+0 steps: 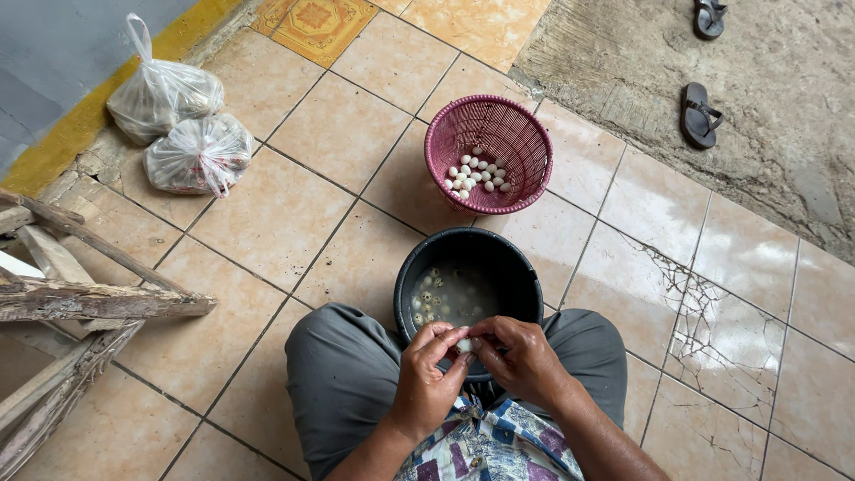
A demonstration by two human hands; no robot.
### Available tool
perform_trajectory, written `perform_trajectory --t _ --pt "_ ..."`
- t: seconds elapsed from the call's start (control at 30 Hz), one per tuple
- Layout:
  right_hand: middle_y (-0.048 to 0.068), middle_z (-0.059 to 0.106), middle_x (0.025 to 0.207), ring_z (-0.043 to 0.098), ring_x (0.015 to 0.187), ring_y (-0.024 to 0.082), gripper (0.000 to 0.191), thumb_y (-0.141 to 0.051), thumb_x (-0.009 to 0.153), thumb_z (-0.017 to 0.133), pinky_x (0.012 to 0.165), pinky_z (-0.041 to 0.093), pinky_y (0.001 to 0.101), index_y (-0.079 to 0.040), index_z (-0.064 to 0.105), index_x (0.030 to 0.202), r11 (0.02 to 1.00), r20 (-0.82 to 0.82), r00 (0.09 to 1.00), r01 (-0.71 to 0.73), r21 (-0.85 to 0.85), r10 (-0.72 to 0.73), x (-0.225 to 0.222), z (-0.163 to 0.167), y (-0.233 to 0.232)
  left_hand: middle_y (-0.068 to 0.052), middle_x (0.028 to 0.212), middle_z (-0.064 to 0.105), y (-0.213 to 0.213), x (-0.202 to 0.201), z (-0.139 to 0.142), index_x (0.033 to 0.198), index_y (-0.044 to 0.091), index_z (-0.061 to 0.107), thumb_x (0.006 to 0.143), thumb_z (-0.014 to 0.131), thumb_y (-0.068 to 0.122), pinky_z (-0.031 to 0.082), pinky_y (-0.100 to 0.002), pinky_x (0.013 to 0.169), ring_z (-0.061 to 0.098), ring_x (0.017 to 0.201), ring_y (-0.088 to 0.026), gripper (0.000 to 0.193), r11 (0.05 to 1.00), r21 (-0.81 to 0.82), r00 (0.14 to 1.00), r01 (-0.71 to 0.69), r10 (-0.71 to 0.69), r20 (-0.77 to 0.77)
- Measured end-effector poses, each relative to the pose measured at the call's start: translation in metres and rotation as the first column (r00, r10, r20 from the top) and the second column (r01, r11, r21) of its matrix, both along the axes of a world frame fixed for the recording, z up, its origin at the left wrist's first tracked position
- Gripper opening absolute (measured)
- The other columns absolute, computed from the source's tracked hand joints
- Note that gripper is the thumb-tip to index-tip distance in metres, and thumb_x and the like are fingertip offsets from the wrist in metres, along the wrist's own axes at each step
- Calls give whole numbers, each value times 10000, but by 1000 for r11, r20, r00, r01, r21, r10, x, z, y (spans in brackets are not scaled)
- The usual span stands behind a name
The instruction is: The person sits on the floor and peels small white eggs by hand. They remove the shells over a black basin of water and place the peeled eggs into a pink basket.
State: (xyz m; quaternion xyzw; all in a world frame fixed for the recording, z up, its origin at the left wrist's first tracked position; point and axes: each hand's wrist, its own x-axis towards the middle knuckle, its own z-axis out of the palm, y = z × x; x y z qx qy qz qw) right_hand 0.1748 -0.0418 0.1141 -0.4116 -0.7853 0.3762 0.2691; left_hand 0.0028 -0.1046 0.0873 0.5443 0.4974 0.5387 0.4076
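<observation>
Small white egg (464, 344), one, pinched between the fingertips of both hands just above the near rim of the black bucket (525, 276); it looks like a little boiled egg being peeled, though the shell itself is too small to make out.

Left hand (426, 374): wrist bent inward, fingers curled and closed on the egg from the left side; thumb on top.

Right hand (524, 358): knuckles up, fingers folded down, tips meeting the egg from the right; both forearms come up from the lap (grey trousers, knees either side of the bucket).

Bucket contents: cloudy water with more small eggs (426, 303) lying at the left of the bottom.

Pink plastic basket (521, 134), just beyond the bucket, apart from it; a small heap of clean white eggs (476, 174) inside.

Handling note, as a judgement: the egg is soft and slippery, so light pressure, turning it with the left fingers while the right ones pick, and keeping it over the bucket so scraps and drops fall in.

Also present: two knotted clear bags (183, 129) by the wall; rough wooden pieces (89, 298) at left; cracked floor tiles (704, 312).
</observation>
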Motion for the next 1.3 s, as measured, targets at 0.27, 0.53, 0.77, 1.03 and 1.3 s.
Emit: perform_trajectory --t 0.27,0.53,0.77,1.03,1.3 --pt "99 739 811 765 701 171 114 -7 881 702 574 581 285 -17 663 988 997 -79 996 39 67 -33 9 -25 0 -147 1156 658 -1 11 -4 1205 -62 684 863 748 -48 608 -293 827 723 1021 -239 348 999 36 991 -12 17 -135" --pt "42 679 834 620 721 50 59 4 926 635 601 528 229 -10 609 977 915 -273 941 77 -396 -198 30 -59 8 -157 1120 709 13 24 -44 1320 -57 644 985 687 25 617 -277 870 709 938 -156 348 911 -337 857 237 -32 514" --pt "97 730 882 723 725 174 138 -108 938 696 644 558 310 -15 665 1035 931 -46 944 314 -186 -327 45 -75 31 -126 1177 678 30 36 -50 1349 -10 583 994 583 8 577 -339 985 688 1071 -212 355 866 -336 496 370 122 859" --pt "163 727 950 750 800 263 112 -28 924 673 673 587 334 17 677 1026 994 -239 965 108 -9 -107 59 -47 31 -118 1173 692 45 53 -41 1327 -32 589 995 569 8 604 -331 1021 693 1089 -185 335 871 -410 759 271 68 647" --pt "141 750 907 774 783 259 144 -18 852 733 639 605 334 18 689 984 999 -211 977 41 35 -33 58 -36 36 -87 1159 647 44 55 -20 1162 -25 687 896 717 -70 604 -266 862 703 1002 -148 272 977 -210 990 48 -19 139"
